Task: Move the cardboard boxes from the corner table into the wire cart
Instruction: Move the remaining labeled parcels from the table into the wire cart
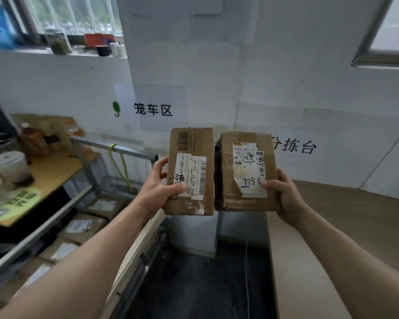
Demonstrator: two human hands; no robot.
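The single head-worn view looked forward and slightly down along both forearms, close behind the fingers (164, 164), facing the white corner wall (217, 77) well beyond the fingertips.

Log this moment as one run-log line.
left hand: holds box | right hand: holds box | wire cart: boxes inside

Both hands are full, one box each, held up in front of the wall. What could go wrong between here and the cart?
1. The right hand holds the crumpled box only at its lower right corner, so it may tip or slip out.
2. That box's left side looks crushed and torn; it might split if squeezed.
3. The two boxes are edge to edge, so the left box, held in the left hand, may get knocked while swinging toward the cart rail.
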